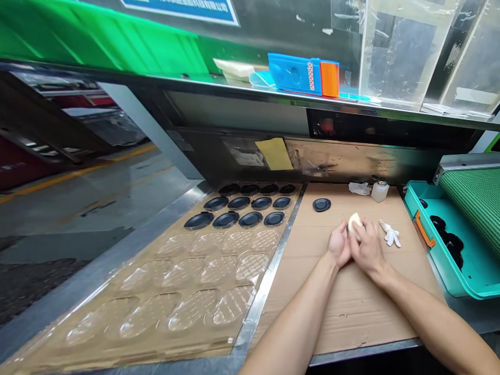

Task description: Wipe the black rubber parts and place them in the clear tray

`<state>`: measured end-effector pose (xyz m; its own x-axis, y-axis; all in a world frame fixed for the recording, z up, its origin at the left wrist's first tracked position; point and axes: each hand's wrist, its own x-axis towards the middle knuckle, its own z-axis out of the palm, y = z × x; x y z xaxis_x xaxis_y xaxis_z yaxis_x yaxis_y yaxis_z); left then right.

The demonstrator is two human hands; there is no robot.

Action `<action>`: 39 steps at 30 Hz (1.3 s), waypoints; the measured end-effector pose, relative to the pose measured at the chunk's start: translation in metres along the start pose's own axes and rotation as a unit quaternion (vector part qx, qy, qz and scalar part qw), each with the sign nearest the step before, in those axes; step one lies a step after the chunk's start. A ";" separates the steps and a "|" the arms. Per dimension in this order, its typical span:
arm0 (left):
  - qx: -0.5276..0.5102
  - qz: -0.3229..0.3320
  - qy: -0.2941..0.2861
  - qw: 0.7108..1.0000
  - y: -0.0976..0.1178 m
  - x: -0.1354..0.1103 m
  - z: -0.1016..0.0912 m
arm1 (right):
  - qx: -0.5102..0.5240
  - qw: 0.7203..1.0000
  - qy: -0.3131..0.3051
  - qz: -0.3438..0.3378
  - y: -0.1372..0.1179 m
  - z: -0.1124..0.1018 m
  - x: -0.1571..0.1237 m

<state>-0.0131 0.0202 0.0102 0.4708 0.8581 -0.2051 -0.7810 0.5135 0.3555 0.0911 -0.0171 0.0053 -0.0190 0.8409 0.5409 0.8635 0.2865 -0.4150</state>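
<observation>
Both of the person's hands meet at the centre of a cardboard sheet (351,323). The left hand (339,244) cups the underside of a pale rounded wad (354,223), and the right hand (365,249) closes over it, so both are grasping it. The fingers hide most of the wad, and its material is hard to make out. At 11 o'clock from the hands lies a single black oval piece (321,204). At 12 o'clock sit a crumpled white cloth (358,188) and a small plastic bottle (379,191) with a dark cap, its label unreadable. A white cotton glove (390,233) lies at 2 o'clock, just beside the right hand. Farther out at 3 o'clock, a teal tray (441,250) with an orange handle (425,229) holds black pieces (447,242), partly cut off by its wall, below a green mesh belt (476,208) that runs out of view. At 9 o'clock, 12 black oval pieces (238,203) stand in 3 rows of 4 beyond clear moulded plastic trays (187,291). A yellow note (275,153) is stuck on the panel ahead, and its writing, like that on the blue sign (179,5), cannot be read.
</observation>
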 end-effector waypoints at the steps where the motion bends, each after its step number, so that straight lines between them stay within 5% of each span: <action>1: 0.000 -0.008 0.003 1.000 0.000 0.001 -0.001 | 0.002 1.000 -0.010 -0.016 0.000 -0.001 0.000; 6: 0.009 -0.004 0.000 1.000 0.000 0.005 -0.005 | -0.021 0.999 -0.003 0.025 0.002 -0.004 0.001; 9: 0.018 -0.011 -0.004 1.000 0.001 0.008 -0.009 | -0.006 0.999 -0.025 -0.046 0.004 -0.005 -0.001; 13: 0.014 0.003 0.016 1.000 0.001 0.011 -0.012 | -0.034 0.999 0.004 -0.009 0.004 -0.005 -0.005; 17: 0.020 -0.017 0.017 1.000 0.002 0.010 -0.012 | -0.027 0.997 -0.032 -0.069 0.008 -0.004 -0.003; 21: 0.023 0.004 0.022 0.999 0.002 0.008 -0.009 | -0.008 0.999 0.023 0.025 0.030 -0.007 0.012; 25: 0.020 0.015 0.038 0.999 0.003 0.008 -0.007 | 0.069 0.995 0.065 -0.012 0.038 -0.015 0.014; 34: 0.023 0.071 0.063 0.995 0.003 0.010 -0.007 | 0.191 0.965 -0.164 0.067 0.028 -0.031 0.008; 39: 0.032 0.056 0.031 0.997 -0.002 0.012 -0.009 | 0.301 0.932 -0.139 0.144 0.029 -0.025 0.012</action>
<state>-0.0096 0.0290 -0.0008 0.3538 0.9100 -0.2163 -0.7991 0.4143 0.4357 0.1288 -0.0100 0.0180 -0.0327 0.9852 0.1680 0.4158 0.1663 -0.8941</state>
